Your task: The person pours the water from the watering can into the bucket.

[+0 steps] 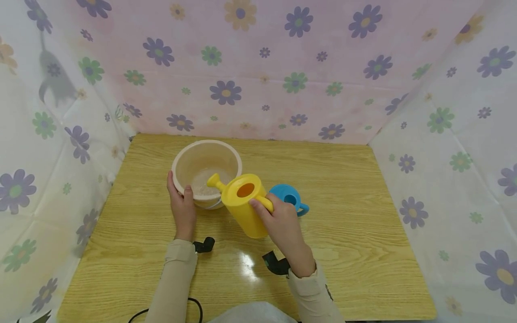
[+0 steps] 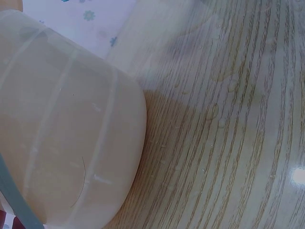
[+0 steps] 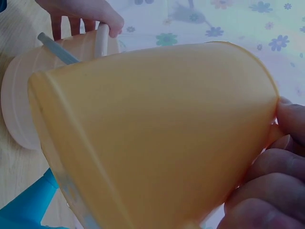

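Gripping the rim of a pale plastic bucket (image 1: 208, 157) is my left hand (image 1: 183, 213), thumb over the near rim and fingers along the outer left side. My right hand (image 1: 286, 224) holds a yellow watering can (image 1: 246, 213) by its handle. The can leans left, its spout head over the bucket's right rim. In the right wrist view the can's body (image 3: 157, 129) hides much of the bucket (image 3: 24, 100). A blue watering can (image 1: 282, 190) stands just beyond my right hand, partly covered by it. The bucket's ribbed wall (image 2: 76, 119) fills the left of the left wrist view.
Wet spots (image 2: 212, 112) dot the wooden table (image 1: 343, 215) beside the bucket. Black wrist-worn pieces (image 1: 205, 245) sit by both sleeves. A black cable (image 1: 196, 301) loops near my left forearm. Flower-patterned cloth (image 1: 274, 67) walls the back and both sides.
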Demonstrator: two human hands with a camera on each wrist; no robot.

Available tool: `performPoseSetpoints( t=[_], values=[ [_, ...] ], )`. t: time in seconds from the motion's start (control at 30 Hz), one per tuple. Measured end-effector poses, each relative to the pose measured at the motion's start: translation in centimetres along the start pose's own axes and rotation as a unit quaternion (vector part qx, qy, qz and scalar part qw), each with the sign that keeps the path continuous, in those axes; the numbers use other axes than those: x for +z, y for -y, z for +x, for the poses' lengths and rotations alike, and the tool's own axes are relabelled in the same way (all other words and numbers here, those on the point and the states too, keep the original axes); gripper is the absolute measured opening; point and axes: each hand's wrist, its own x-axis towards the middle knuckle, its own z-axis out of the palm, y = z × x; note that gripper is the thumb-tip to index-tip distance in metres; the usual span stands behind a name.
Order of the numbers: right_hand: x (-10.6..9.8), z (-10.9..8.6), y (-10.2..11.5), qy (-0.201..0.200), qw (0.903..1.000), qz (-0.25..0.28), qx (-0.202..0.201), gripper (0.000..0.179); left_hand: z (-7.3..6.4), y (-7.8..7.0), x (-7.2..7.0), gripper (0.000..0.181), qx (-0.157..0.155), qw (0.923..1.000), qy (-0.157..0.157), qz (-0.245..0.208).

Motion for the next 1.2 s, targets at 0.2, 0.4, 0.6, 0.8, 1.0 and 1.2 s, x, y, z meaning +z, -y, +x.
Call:
performPoseSetpoints(
  t=[0.2, 0.4, 0.6, 0.8, 1.0, 1.2],
  values=[
    [-0.2, 0.0, 0.0, 0.003, 1.0, 0.002, 0.006, 0.037, -0.6, -1.9, 0.1, 0.057, 0.0, 1.0, 0.002, -0.005],
    [-0.4, -0.1, 0.0, 0.009, 0.9997, 0.016, 0.015, 0.037, -0.2, -0.8, 0.0, 0.058, 0.0, 1.0, 0.003, -0.008],
    [-0.5, -0.1, -0.1, 0.012, 0.9997, 0.014, 0.017, 0.037, 0.2, 0.8, 0.1, 0.058, 0.005, 1.0, -0.006, -0.006],
    [-0.6, 0.0, -0.1, 0.012, 0.9997, 0.013, 0.017, 0.037, 0.2, 0.7, 0.1, 0.058, -0.001, 1.0, -0.007, -0.005],
    [-0.9, 0.2, -0.1, 0.008, 0.9999, 0.007, 0.01, 0.036, -0.3, -1.1, 0.0, 0.058, 0.0, 1.0, 0.002, -0.006],
    [-1.0, 0.3, -0.1, 0.008, 0.9999, -0.003, 0.011, 0.038, -0.7, -1.9, 0.1, 0.058, 0.004, 1.0, 0.003, -0.004]
  ],
)
